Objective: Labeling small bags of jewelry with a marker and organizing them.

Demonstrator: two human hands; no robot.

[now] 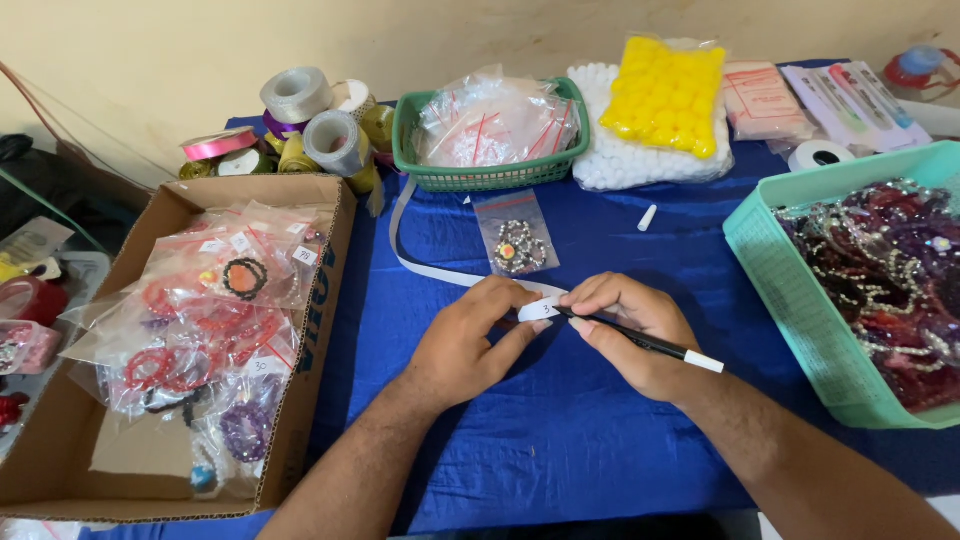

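Here, largest first:

Table: a blue satiny cloth (pixel 560 440), creased, covers it — a soft bed for small parts.
Cardboard box (pixel 320 330): open at the left edge, heaped with clear zip bags of red, black and purple beaded rings (pixel 200 330), several bearing small white tags.
Teal basket (pixel 790 300): rigid plastic mesh at the right, filled with dark red and silvery beadwork.
Green basket (pixel 480 175): at the back, holding more zip bags; beside it a bag of yellow balls (pixel 665 95) lies on white ones, and ribbon spools (pixel 320 135) stand stacked.
Left hand (pixel 470 345): fingers curled, thumb and fingertips pinching the end of a white paper strip (pixel 540 309) flat to the cloth, steadying it.
Right hand (pixel 630 335): closed around a black pen (pixel 650 345) in a writing grip, tip on the strip's end.
Strip: mid-table between both hands — its tail loops back toward the green basket.
Small bag (pixel 515 235): one beaded piece, lying just behind the hands.
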